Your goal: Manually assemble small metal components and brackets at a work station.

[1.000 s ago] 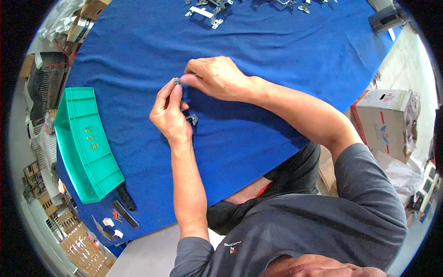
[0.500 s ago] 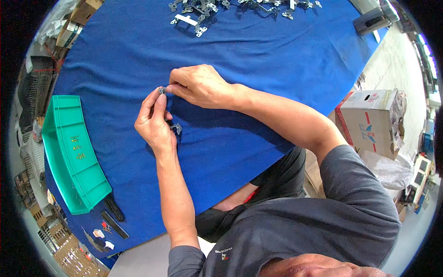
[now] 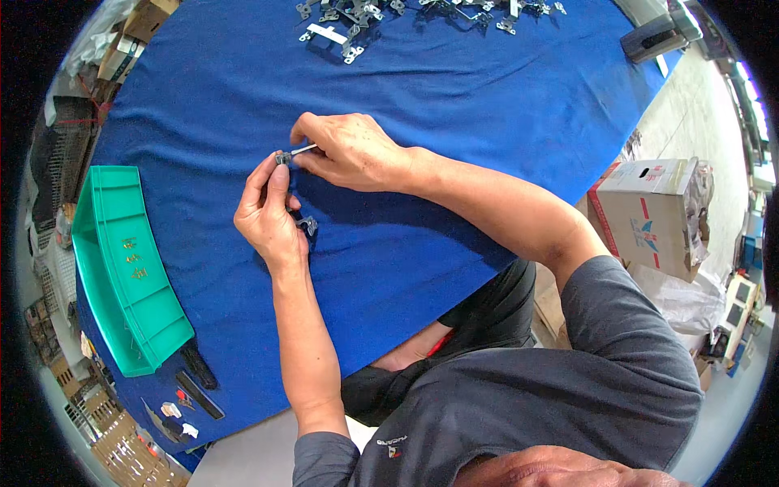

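Observation:
My left hand [image 3: 272,219] is closed around a small dark metal hinge [image 3: 307,225]. One end of the hinge rises between thumb and forefinger, and another part sticks out beside the palm. From the right, my right hand [image 3: 353,152] pinches a thin, pale metal rod [image 3: 303,149]. The rod's end meets or nearly meets the upper part of the hinge; whether they touch is too small to tell. Both hands are above the blue cloth [image 3: 454,105].
A green plastic tray [image 3: 166,325] with several tiny brass-coloured pieces [image 3: 134,258] stands at left. Dark strips [image 3: 200,395] lie near it. Several metal hinges [image 3: 357,20] are heaped at the far edge. A dark grey holder [image 3: 652,39] stands far right, a carton [image 3: 649,213] beside the table.
My right hand has drawn slightly back from the hinge end, and the thin rod now shows between its fingers. The left hand keeps its hold and has barely shifted.

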The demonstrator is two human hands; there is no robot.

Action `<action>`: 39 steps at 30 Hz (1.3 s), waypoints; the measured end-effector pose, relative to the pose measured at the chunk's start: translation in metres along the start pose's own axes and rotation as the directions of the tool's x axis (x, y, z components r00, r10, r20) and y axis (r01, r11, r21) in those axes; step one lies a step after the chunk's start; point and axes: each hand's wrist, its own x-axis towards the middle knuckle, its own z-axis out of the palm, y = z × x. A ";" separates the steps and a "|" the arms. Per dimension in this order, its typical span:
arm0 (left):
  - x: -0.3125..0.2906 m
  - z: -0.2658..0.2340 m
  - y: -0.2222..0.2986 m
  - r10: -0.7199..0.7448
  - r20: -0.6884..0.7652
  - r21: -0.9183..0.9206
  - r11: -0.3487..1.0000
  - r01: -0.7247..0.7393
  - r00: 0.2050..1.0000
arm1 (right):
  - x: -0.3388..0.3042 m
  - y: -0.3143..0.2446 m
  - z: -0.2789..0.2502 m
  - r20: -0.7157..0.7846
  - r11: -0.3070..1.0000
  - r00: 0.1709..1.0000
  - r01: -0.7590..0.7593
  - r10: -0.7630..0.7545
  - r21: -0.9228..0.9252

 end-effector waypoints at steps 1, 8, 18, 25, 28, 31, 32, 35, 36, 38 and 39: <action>0.000 0.000 0.000 -0.003 0.003 -0.004 1.000 0.003 1.000 | 0.001 0.000 0.000 0.013 1.000 1.000 -0.008 0.008 0.003; 0.001 0.000 -0.001 0.009 -0.002 -0.011 1.000 -0.009 1.000 | 0.001 0.000 0.001 -0.020 1.000 1.000 0.000 -0.001 -0.012; 0.002 0.002 -0.001 0.009 -0.004 -0.028 1.000 -0.009 1.000 | 0.002 0.002 -0.001 0.011 1.000 1.000 -0.029 0.029 0.005; 0.002 0.001 0.000 -0.001 0.005 -0.004 1.000 0.001 1.000 | 0.000 0.002 0.001 -0.007 1.000 1.000 0.014 -0.014 -0.016; 0.002 -0.001 0.000 0.000 0.003 -0.017 1.000 0.000 1.000 | 0.001 0.000 0.003 -0.022 1.000 1.000 0.007 -0.007 0.004; 0.002 -0.002 -0.001 -0.007 0.019 -0.007 1.000 0.007 1.000 | 0.002 0.005 0.002 0.058 0.998 0.998 0.017 -0.013 -0.067; 0.002 -0.002 -0.001 -0.012 0.023 -0.003 1.000 0.012 1.000 | 0.002 0.004 0.002 0.059 0.998 0.998 0.017 -0.013 -0.065; 0.002 0.000 -0.001 0.002 0.025 0.004 1.000 -0.002 1.000 | 0.002 0.003 -0.001 0.142 0.991 0.988 -0.040 0.059 -0.129; 0.002 0.001 -0.001 0.000 0.025 0.003 1.000 -0.001 1.000 | 0.002 0.004 -0.001 0.113 0.994 0.993 -0.031 0.043 -0.106; 0.002 0.002 0.000 0.012 0.015 -0.004 1.000 -0.012 1.000 | 0.002 0.004 0.001 0.085 0.996 0.996 -0.021 0.028 -0.083; 0.002 0.002 -0.001 0.011 0.015 -0.005 1.000 -0.011 1.000 | 0.002 0.003 0.003 0.027 1.000 1.000 -0.003 0.003 -0.031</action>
